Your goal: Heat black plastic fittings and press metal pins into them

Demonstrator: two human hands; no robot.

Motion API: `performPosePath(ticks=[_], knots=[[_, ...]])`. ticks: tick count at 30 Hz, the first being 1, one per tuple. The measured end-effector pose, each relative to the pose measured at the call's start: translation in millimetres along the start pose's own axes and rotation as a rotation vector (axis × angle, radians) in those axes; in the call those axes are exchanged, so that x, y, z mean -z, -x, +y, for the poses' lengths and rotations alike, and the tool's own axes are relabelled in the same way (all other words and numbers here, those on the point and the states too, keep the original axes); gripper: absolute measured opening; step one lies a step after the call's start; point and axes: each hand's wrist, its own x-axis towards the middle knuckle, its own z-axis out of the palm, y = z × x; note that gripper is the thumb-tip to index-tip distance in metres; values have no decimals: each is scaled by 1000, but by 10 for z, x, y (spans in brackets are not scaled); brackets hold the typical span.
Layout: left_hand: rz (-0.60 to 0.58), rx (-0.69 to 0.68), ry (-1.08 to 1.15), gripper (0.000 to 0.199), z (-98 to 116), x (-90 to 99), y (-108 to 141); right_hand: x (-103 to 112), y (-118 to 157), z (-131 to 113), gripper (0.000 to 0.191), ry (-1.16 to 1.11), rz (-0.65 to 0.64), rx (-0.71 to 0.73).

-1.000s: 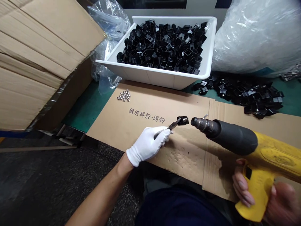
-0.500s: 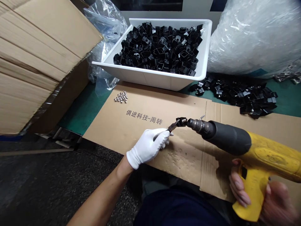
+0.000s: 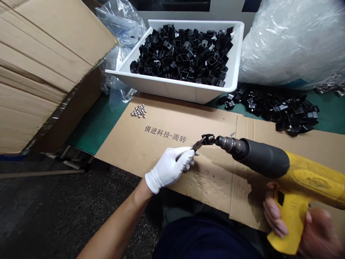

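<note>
Clenching a pair of pliers, the white-gloved left hand closes its fingers round the handles, and only the steel tips and a thin dark handle end show past the glove. The tips pinch a small black part, holding it up over a cardboard sheet. The bare right hand wraps its fingers firmly round the grip of a yellow heat gun, whose dark barrel points left. Its metal nozzle sits at the black part, either touching it or just beside it; from this angle I can't be sure which.

Printed characters run across the cardboard left of the pliers, and a small cluster of steel beads lies beyond them. Farther ahead, a white tub holds a heap of similar black parts, and more of them lie loose in a pile on a green mat to its right. A clear plastic bag sits behind the tub's left corner, a large plastic sack stands behind the pile, and a cardboard carton fills the left side.
</note>
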Motion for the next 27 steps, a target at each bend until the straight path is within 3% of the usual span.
performPosePath(ticks=[27], knots=[[-6,0,-1,42,18,-57,1,17,-1,4,73,7,-14,-9]])
